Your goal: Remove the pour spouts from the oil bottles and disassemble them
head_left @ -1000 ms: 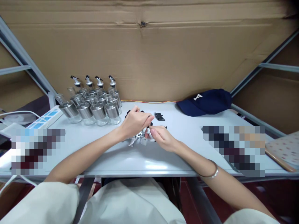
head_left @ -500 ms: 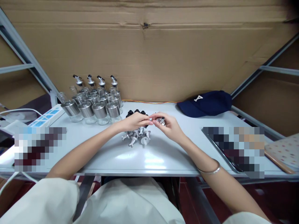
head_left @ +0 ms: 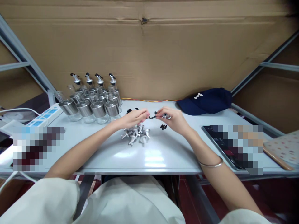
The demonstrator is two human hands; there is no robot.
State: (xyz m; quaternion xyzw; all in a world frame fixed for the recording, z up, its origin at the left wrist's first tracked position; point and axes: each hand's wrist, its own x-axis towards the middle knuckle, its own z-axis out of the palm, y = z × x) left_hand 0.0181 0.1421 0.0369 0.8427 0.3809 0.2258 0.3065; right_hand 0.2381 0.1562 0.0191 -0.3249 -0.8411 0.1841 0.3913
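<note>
My right hand (head_left: 174,119) is closed round a silver pour spout (head_left: 166,116), mostly hidden by the fingers. A thin black flip cap (head_left: 153,117) spans the gap between my hands, one end at the right fingertips. My left hand (head_left: 136,118) has its fingers pressed together in a pinch at the cap's other end. Below the hands lies a heap of silver pour spouts (head_left: 135,135). Behind my left hand are black stoppers (head_left: 132,110), partly covered. Several small black pieces (head_left: 163,127) lie under my right hand.
Glass bottles with steel sleeves (head_left: 98,109) stand in rows at the back left, the rear ones fitted with spouts. A navy cap (head_left: 207,101) lies at the back right. A power strip (head_left: 45,116) is at left, a phone-like device (head_left: 213,140) at right.
My hands have moved slightly apart and the black flip cap now shows between them. My right hand has turned, and the small black pieces beneath it are visible.
</note>
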